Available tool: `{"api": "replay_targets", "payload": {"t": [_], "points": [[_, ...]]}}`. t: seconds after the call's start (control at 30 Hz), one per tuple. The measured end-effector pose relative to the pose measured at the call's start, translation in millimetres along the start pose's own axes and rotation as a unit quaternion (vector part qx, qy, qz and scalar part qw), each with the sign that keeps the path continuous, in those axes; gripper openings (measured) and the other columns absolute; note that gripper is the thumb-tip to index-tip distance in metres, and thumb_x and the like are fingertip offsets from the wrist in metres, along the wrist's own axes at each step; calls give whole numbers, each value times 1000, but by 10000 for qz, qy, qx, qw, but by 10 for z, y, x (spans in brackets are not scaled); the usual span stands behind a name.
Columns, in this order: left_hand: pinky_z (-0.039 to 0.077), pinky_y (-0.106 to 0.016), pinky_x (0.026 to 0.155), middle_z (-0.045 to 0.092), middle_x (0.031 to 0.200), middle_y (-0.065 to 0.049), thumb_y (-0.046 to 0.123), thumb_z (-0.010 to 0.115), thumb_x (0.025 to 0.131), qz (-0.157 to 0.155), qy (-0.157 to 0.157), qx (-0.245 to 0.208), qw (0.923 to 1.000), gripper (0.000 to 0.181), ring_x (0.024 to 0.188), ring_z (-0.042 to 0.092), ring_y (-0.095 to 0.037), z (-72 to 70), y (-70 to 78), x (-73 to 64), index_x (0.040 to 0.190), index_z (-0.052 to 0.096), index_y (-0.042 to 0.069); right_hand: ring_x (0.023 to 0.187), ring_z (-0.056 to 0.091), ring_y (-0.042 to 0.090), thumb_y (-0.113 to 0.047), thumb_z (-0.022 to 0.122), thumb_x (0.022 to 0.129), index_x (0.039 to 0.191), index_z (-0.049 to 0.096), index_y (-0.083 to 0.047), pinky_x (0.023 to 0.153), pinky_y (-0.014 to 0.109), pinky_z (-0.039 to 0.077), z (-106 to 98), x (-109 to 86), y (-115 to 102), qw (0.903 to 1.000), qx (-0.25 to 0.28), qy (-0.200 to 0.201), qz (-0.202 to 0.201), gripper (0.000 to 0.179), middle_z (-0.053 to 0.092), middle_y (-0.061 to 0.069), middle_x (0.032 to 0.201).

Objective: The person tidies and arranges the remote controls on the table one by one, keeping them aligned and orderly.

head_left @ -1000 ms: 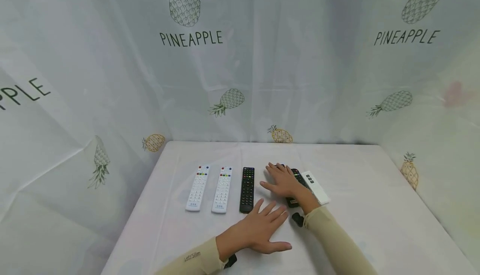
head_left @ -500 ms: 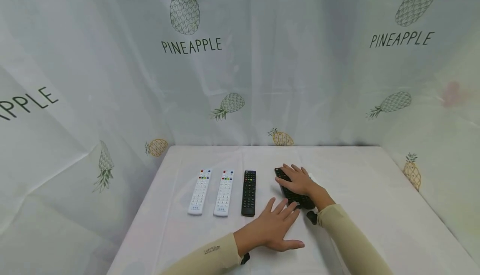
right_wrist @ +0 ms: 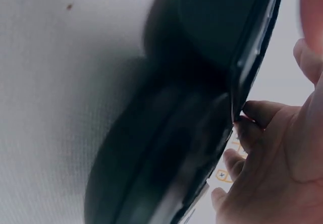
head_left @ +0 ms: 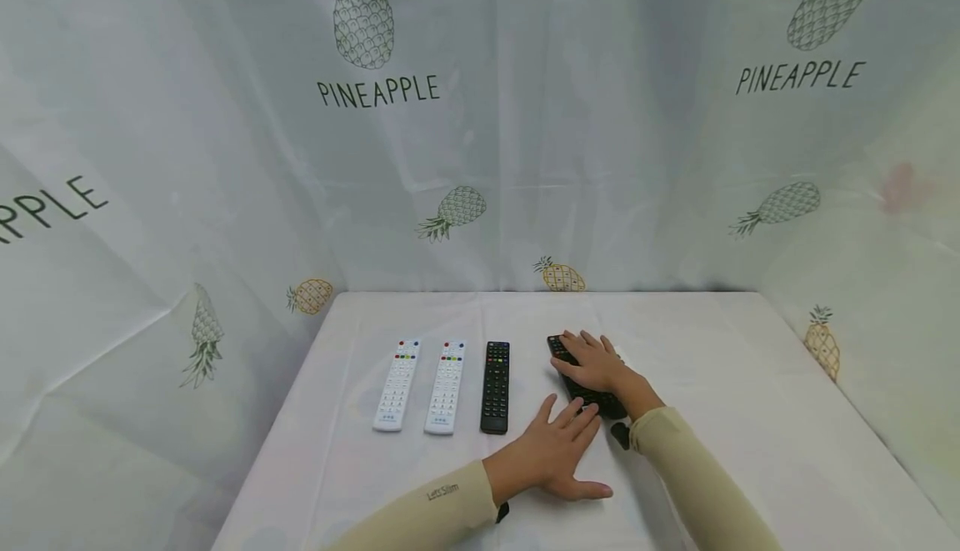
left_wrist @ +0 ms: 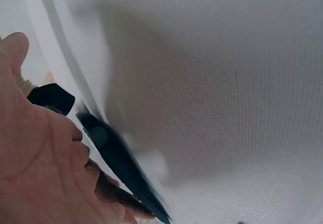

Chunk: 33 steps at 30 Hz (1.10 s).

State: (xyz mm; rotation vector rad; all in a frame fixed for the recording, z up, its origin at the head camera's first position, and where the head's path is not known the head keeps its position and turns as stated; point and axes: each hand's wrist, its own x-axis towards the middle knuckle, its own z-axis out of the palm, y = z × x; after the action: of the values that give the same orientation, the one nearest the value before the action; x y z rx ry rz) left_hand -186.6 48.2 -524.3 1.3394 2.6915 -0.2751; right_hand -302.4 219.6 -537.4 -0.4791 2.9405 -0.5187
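My right hand (head_left: 596, 365) lies palm down with fingers spread over black remote controls. The top end of one black remote (head_left: 557, 346) shows left of its fingers, and a dark lower end (head_left: 612, 406) shows under the wrist. In the right wrist view, two dark remote bodies overlap, the nearer one (right_wrist: 151, 153) below the other (right_wrist: 212, 22), with fingertips right at their upper faces. My left hand (head_left: 555, 451) is spread with its fingertips close to the remotes' lower ends. In the left wrist view, a black remote (left_wrist: 121, 158) lies just beyond its fingers.
Left of the hands, two white remotes (head_left: 397, 386) and one black remote (head_left: 496, 388) lie side by side on the white-covered table (head_left: 712, 368). A pineapple-print curtain (head_left: 570, 159) rises behind the table's far edge.
Both hands have shifted rightward. The white remote that showed right of my right hand is now hidden from the head view. The three remotes on the left keep their places on the table.
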Motion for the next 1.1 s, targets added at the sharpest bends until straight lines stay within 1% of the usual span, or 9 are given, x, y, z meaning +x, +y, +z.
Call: {"api": "replay_targets", "payload": {"t": [0.1, 0.23, 0.37, 0.43, 0.53, 0.77, 0.93, 1.1], "points": [[16, -51, 122, 7, 168, 7, 86, 18, 86, -19, -55, -18, 10000, 96, 155, 7, -15, -5, 3, 14, 160, 13, 24, 147, 23, 46, -66, 36, 97, 153, 35, -5, 117, 68, 6, 11, 7, 1, 9999, -132, -18, 51, 82, 34, 17, 159], [16, -50, 122, 8, 168, 6, 86, 17, 86, -42, -65, 16, 10000, 98, 155, 6, -15, -10, -4, 42, 160, 12, 23, 147, 24, 46, -64, 38, 98, 153, 36, -5, 116, 68, 7, -1, 16, -27, 9996, -255, 21, 70, 81, 35, 18, 158], [15, -50, 123, 7, 168, 5, 88, 16, 85, -196, -97, 79, 9997, 100, 155, 4, -14, -25, -37, 87, 160, 12, 22, 146, 26, 46, -61, 42, 98, 152, 38, -4, 116, 69, 9, -30, 10, -71, 9995, -287, 26, 101, 78, 37, 18, 157], [14, -50, 123, 6, 168, 6, 88, 18, 84, -291, -142, 54, 9995, 101, 155, 3, -14, -32, -59, 105, 160, 12, 23, 145, 27, 47, -59, 43, 98, 151, 39, -4, 115, 70, 11, -36, 8, -85, 9995, -292, 32, 83, 77, 38, 19, 156], [14, -50, 123, 7, 167, 8, 89, 21, 83, -351, -189, -35, 9992, 101, 155, 4, -13, -47, -80, 114, 160, 13, 24, 146, 27, 46, -59, 43, 98, 151, 38, -4, 115, 69, 11, -27, 11, -90, 9994, -318, -19, 118, 76, 37, 17, 157], [16, -52, 122, 10, 167, 9, 90, 24, 82, -327, -171, -186, 9991, 101, 155, 6, -14, -58, -106, 82, 160, 15, 25, 146, 27, 46, -59, 43, 98, 152, 37, -6, 116, 69, 11, 9, 41, -73, 9992, -380, -28, 139, 77, 35, 16, 158], [17, -52, 122, 12, 167, 9, 89, 26, 83, -330, -172, -237, 9990, 100, 155, 8, -15, -46, -131, 41, 160, 16, 26, 146, 26, 46, -60, 42, 98, 152, 37, -6, 116, 69, 10, 36, 53, -104, 9994, -352, -16, 61, 77, 36, 16, 158], [17, -53, 122, 14, 166, 9, 88, 27, 83, -296, -158, -396, 9986, 100, 155, 9, -16, -38, -135, 18, 160, 18, 25, 146, 28, 45, -61, 42, 97, 151, 39, -5, 116, 69, 11, 68, 64, -120, 9992, -388, 38, 14, 77, 37, 17, 157]]}}
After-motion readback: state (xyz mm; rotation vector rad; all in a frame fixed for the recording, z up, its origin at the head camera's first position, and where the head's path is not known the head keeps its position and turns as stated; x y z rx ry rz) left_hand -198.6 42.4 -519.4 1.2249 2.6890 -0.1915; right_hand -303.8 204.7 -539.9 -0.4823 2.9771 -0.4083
